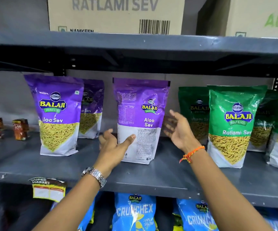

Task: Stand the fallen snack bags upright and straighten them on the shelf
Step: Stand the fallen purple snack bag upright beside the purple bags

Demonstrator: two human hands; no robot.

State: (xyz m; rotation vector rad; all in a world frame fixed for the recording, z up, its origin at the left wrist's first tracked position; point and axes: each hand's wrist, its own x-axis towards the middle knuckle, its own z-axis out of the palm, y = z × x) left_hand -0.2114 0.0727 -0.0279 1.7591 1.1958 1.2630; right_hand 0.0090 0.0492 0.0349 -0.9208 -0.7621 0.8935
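Note:
A purple Aloo Sev bag (140, 119) stands upright at the middle of the grey shelf (168, 174), its back label facing me. My left hand (113, 145) is spread at the bag's lower left, thumb touching its front. My right hand (178, 129) hovers open just to the bag's right, not touching it. Another purple Aloo Sev bag (56, 114) stands front-out to the left, with a further purple bag (91, 109) behind it. Green Ratlami Sev bags (233, 127) stand upright on the right.
Two small brown cartons (20, 129) stand at the shelf's far left. Cardboard boxes (116, 14) sit on the shelf above. Blue Crunchex bags (135, 212) fill the shelf below. A yellow price tag (49, 190) hangs from the shelf's front edge.

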